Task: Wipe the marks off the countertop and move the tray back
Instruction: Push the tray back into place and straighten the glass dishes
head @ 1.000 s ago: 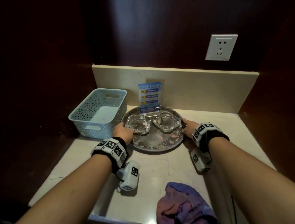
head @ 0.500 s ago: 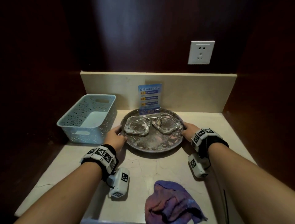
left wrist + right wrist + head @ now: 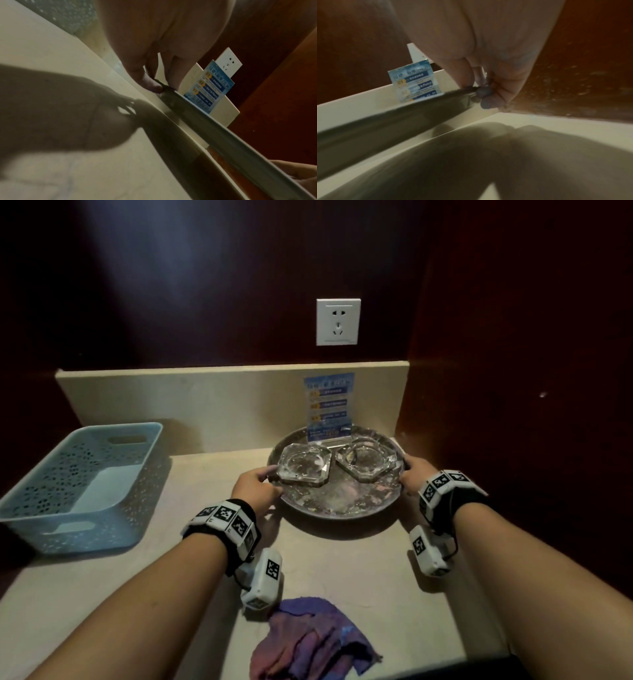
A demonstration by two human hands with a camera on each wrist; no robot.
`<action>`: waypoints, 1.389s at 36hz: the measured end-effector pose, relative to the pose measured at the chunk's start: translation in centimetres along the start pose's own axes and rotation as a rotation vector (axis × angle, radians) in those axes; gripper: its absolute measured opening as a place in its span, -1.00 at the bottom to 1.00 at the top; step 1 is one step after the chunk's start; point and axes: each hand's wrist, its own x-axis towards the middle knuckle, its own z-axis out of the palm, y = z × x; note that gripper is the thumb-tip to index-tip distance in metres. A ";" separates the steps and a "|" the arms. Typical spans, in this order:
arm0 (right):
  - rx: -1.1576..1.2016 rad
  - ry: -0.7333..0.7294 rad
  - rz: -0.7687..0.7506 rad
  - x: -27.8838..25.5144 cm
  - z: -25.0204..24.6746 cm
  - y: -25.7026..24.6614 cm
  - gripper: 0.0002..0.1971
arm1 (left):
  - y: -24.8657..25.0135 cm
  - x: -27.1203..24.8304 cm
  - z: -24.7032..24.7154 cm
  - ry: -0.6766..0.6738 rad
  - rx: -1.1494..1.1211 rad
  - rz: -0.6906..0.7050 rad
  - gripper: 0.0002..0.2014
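Countertop (image 3: 342,570) | both hands, left hand (image 3: 255,486) and right hand (image 3: 416,474), are gripping tray (image 3: 342,501) rim | risk: 2 glass ashtrays (image 3: 305,463) sliding if tilting

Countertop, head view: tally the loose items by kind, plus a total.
Tray: 1
Glass ashtrays: 2, the square-ish one and the octagonal one, both on the tray
Sign card: 1, standing at the tray's back edge
Basket: 1, light blue
Cloth: 1, purple
Total: 6
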 end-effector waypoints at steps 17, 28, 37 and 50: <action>-0.124 0.035 0.118 1.5 0.9 2.2 -0.54 | -1.3 2.2 1.9 -0.021 0.284 0.066 -0.44; -0.162 0.021 0.137 1.2 0.7 2.8 -0.66 | -1.2 1.9 2.6 -0.049 0.394 0.071 -0.47; -0.238 -0.031 0.183 0.5 0.6 2.3 -0.60 | -0.3 1.9 2.2 -0.173 0.429 0.021 -0.42; -0.244 0.004 -0.027 -2.3 0.4 -5.5 -0.59 | 2.7 -0.8 -3.7 0.018 0.449 0.082 -0.41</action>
